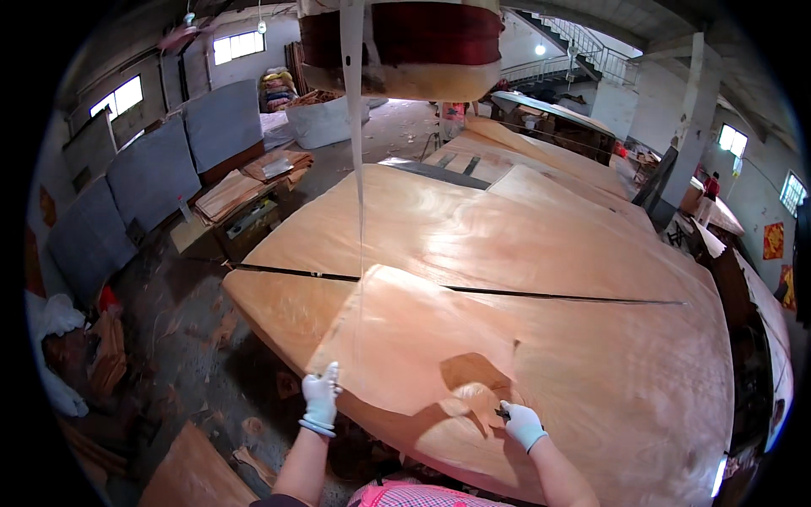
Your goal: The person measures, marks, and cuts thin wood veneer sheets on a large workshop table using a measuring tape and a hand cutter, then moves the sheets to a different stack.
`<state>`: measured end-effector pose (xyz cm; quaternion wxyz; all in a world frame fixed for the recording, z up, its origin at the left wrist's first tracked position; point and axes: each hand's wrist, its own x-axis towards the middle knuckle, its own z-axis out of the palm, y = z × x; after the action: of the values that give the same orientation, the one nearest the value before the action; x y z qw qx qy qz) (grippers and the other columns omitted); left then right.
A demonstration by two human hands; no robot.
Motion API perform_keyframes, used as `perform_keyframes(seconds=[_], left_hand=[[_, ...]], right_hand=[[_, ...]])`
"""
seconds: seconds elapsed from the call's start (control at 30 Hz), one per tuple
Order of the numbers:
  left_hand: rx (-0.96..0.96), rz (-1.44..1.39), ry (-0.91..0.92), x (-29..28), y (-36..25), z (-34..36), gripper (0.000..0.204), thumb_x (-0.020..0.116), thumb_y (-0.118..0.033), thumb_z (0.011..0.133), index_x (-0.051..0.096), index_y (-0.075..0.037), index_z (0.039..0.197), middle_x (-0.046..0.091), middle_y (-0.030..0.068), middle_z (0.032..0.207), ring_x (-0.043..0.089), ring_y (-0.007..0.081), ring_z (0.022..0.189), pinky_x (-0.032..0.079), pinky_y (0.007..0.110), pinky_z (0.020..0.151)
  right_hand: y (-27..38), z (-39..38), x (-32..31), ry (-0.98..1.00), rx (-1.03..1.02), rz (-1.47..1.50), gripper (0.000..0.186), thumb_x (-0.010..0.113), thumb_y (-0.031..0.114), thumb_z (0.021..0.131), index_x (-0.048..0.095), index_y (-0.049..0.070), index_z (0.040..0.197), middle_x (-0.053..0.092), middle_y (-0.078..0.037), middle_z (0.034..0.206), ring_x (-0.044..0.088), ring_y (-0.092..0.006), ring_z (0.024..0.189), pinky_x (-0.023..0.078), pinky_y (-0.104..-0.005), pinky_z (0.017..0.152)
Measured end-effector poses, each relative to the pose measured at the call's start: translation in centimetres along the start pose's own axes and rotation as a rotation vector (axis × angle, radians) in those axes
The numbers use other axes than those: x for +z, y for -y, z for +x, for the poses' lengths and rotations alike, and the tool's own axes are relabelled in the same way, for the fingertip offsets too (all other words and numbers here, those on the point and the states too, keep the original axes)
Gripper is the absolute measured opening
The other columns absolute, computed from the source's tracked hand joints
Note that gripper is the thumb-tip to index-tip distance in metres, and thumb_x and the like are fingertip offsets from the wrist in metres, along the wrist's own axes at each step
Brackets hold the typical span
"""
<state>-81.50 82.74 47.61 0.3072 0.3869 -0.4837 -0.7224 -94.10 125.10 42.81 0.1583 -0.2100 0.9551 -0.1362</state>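
Stacked veneer sheets (524,245) behind, hanging tape strip (355,127) overhead, top veneer sheet (405,338) edge gripped by gloved left hand (321,395), small dark tool (503,413) clasped in gloved right hand (522,424).

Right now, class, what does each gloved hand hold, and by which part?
The left hand grips the top veneer sheet by its near left edge. The right hand holds a small dark tool; by which part cannot be told.

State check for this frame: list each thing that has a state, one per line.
Top veneer sheet: lying flat on the stack, near edge lifted slightly.
Left hand: gloved, gripping the sheet's left edge.
Right hand: gloved, closed on a small dark tool at the sheet.
Veneer stack: split by a long dark gap.
Tape strip: hanging down.
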Motion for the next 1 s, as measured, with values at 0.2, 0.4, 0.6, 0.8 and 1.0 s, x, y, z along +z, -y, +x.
perform_keyframes(seconds=[0.2,0.4,0.6,0.8,1.0], left_hand=[[0.125,0.183,-0.05,-6.4,-2.0,9.4,0.007,0.068,-0.011,0.089,0.064,-0.005,0.091,0.055,-0.0035,0.065,0.043,0.0053,0.043,0.034,0.02,0.038],[0.504,0.531,-0.461,-9.9,-3.6,13.6,0.053,0.065,-0.028,0.092,0.049,0.007,0.129,0.061,0.0192,0.118,0.061,0.0255,0.104,0.049,0.035,0.091],[0.399,-0.188,0.584,2.1,-8.7,-1.7,0.06,0.034,-0.041,0.104,0.027,0.001,0.147,0.037,0.0144,0.148,0.038,0.026,0.136,0.026,0.036,0.116],[0.365,-0.32,1.129,7.4,-10.1,-9.6,0.057,0.047,-0.038,0.1,0.038,-0.001,0.143,0.044,0.0134,0.144,0.049,0.0198,0.122,0.032,0.036,0.11],[0.275,-0.092,0.979,5.3,-7.8,-10.3,0.027,0.07,-0.015,0.088,0.068,0.004,0.108,0.059,0.0151,0.125,0.065,0.0164,0.09,0.051,0.029,0.084]], right_hand=[[-1.4,0.6,1.0,-0.056,-0.031,0.04,0.041,0.052,0.01,0.085,0.061,0.011,0.124,0.065,-0.017,0.113,0.063,-0.0347,0.102,0.051,-0.0416,0.087],[-0.4,1.7,1.8,-0.055,-0.061,0.056,0.049,0.072,0.027,0.077,0.063,0.009,0.122,0.066,-0.018,0.11,0.062,-0.0354,0.101,0.05,-0.0408,0.088],[0.2,0.2,-1.0,-0.03,-0.037,0.01,0.055,0.077,0.031,0.074,0.062,0.009,0.122,0.065,-0.016,0.115,0.061,-0.0339,0.106,0.05,-0.0404,0.089],[-0.2,1.9,-0.8,0.089,-0.01,-0.046,0.041,0.063,0.013,0.082,0.061,0.006,0.122,0.065,-0.016,0.115,0.061,-0.0346,0.106,0.05,-0.0395,0.091],[4.6,1.3,-4.0,-0.457,-0.29,0.51,0.04,0.049,-0.003,0.084,0.06,0.0,0.122,0.066,-0.019,0.112,0.066,-0.027,0.098,0.051,-0.0325,0.083]])
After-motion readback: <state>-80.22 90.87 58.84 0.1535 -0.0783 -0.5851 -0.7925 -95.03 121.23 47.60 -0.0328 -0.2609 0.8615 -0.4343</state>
